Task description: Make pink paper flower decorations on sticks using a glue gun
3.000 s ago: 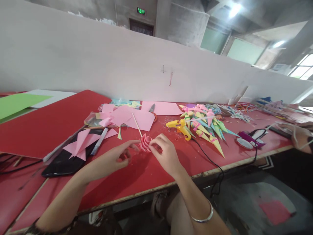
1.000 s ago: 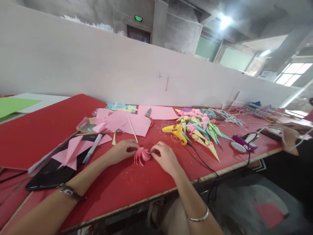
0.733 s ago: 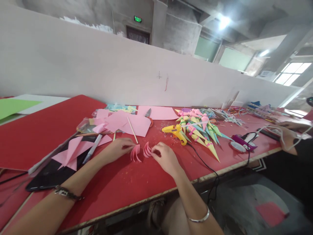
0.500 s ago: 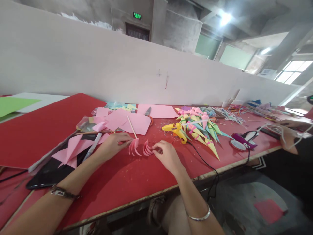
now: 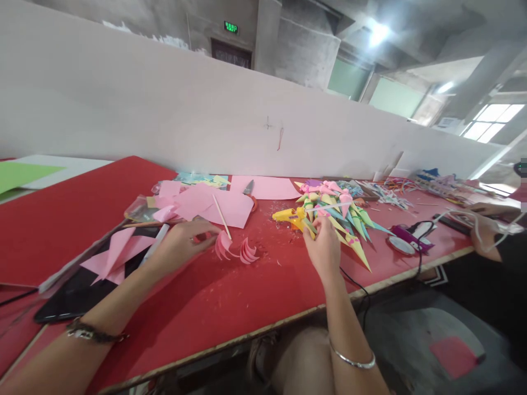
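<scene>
Two curled pink paper pieces lie near the middle of the red table, a left one [image 5: 223,245] and a right one [image 5: 248,251]. My left hand [image 5: 193,240] is beside the left piece, fingers curved and apart, with nothing visible in them. At the handle of a yellow glue gun [image 5: 294,217] is my right hand [image 5: 323,241], its thumb and fingers around the grip. The gun lies on its side with a clear glue stick out of its back. A thin wooden stick [image 5: 221,215] rests behind the curled pieces.
Pink paper sheets [image 5: 197,203] and scissors [image 5: 250,189] lie behind. Colourful paper cones [image 5: 329,206] are piled right of the gun, whose black cord hangs over the table edge. A dark tray [image 5: 66,299] is at the left. Another person's hand [image 5: 486,236] is at far right.
My right hand has moved right, from the right curled piece to the glue gun. My left hand has shifted slightly, and the left curled piece has turned a little.
</scene>
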